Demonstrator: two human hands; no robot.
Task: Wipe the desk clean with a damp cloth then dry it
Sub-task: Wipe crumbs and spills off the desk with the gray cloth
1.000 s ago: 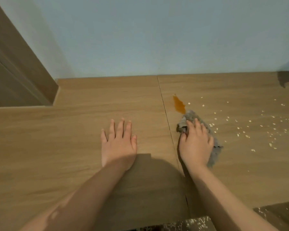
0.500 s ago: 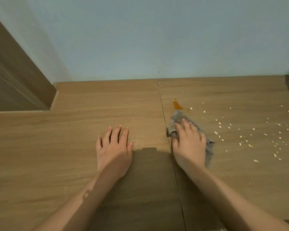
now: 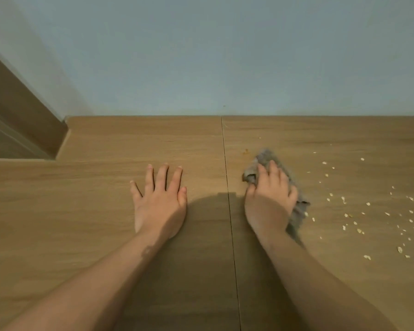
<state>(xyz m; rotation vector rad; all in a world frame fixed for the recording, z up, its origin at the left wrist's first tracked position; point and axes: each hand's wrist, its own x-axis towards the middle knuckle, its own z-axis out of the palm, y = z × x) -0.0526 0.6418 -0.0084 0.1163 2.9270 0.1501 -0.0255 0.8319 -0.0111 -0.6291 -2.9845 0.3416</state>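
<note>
The crumpled grey cloth (image 3: 265, 158) lies on the light wooden desk (image 3: 129, 144), just right of the desk's dark seam (image 3: 226, 168). Your right hand (image 3: 270, 201) presses it down, fingers laid over it, not curled round. Judged soft, light and limp; it will bunch, so bear on its middle. Your left hand (image 3: 159, 206) rests flat, fingers spread, left of the seam. A small orange smear (image 3: 245, 152) and pale scattered crumbs (image 3: 344, 199) lie right of the seam.

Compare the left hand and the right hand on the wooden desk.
The left hand lies flat on the bare wooden desk, fingers spread; the right hand presses a crumpled grey cloth, fingers close together. Both are palm down.
</note>
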